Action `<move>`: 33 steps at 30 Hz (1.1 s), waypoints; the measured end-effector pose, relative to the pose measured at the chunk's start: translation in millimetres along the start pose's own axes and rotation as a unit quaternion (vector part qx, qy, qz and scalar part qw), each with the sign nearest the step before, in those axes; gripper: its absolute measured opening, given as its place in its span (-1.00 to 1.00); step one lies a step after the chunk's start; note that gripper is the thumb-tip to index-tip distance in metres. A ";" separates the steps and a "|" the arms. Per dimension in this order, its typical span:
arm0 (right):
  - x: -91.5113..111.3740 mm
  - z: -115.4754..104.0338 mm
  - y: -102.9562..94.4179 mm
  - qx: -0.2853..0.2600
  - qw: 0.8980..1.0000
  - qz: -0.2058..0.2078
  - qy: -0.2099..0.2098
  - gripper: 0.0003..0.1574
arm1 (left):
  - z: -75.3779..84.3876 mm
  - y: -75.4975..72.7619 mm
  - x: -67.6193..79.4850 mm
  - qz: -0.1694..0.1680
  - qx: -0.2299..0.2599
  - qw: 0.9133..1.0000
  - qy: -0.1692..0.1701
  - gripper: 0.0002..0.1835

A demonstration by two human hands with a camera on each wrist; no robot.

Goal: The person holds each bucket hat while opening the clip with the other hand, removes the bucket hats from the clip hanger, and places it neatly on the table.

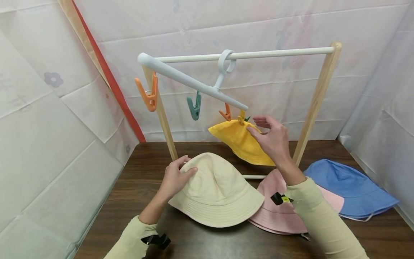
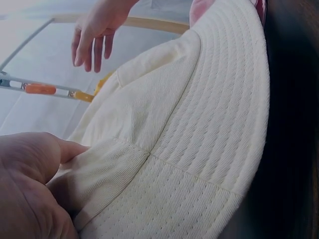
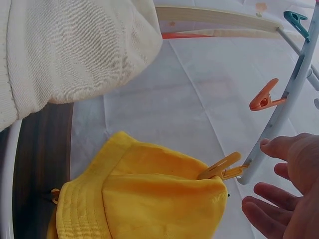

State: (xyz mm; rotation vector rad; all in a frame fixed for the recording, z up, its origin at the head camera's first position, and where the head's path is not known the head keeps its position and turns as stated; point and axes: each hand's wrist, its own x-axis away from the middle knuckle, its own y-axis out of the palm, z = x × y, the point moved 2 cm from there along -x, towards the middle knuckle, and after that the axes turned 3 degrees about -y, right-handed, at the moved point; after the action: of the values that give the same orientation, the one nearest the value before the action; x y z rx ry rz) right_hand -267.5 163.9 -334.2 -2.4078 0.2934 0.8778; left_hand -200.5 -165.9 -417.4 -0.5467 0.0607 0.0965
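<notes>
A cream bucket hat [image 1: 213, 187] is pinched at its crown by my left hand [image 1: 176, 176], thumb on the near side. In the left wrist view its stitched brim [image 2: 219, 99] faces the camera. My right hand [image 1: 271, 138], fingers apart and holding nothing, is beside a yellow bucket hat [image 1: 242, 140]. That hat hangs by its crown from a yellow clip [image 3: 219, 167] at the end of a pale blue hanger bar [image 1: 194, 84]. Orange clips [image 1: 148, 93] and a green clip [image 1: 195, 106] hang from the same bar with nothing in them.
A white rod [image 1: 275, 54] on wooden posts [image 1: 318, 102] carries the hanger by its ring hook [image 1: 226, 64]. Pink bucket hats [image 1: 278, 212] lie on the dark wooden table [image 1: 126, 216] at right, and a blue bucket hat [image 1: 349, 187] lies beyond them. Pale sheeting surrounds the table.
</notes>
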 end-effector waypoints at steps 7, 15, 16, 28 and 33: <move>0.9 1.6 0.0 -0.015 1.000 0.000 0.012 -0.50 | -4.4 0.4 -1.7 -0.002 -0.002 1.000 -0.010 -0.83; -0.1 4.0 -0.4 -0.019 1.000 -0.002 0.011 -0.47 | -7.5 -1.2 -2.9 -0.017 -0.036 0.999 -0.010 -0.84; -0.2 4.1 -0.5 -0.019 1.000 -0.002 0.011 -0.48 | -8.0 -1.3 -3.1 -0.018 -0.040 0.999 -0.011 -0.84; -0.3 2.9 0.1 -0.018 1.000 -0.005 0.009 -0.50 | -10.8 -3.6 -2.4 -0.054 -0.046 0.997 -0.023 -0.76; -1.4 3.6 0.2 -0.017 1.000 -0.004 0.012 -0.49 | -10.0 -6.5 -1.6 -0.081 -0.047 0.995 -0.016 -0.74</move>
State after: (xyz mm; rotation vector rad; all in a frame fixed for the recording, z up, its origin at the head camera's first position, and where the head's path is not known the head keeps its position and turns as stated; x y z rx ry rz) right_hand -270.6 165.8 -335.6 -2.4505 0.2788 0.8581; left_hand -201.8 -176.7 -422.4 -0.6410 -0.0194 -0.0506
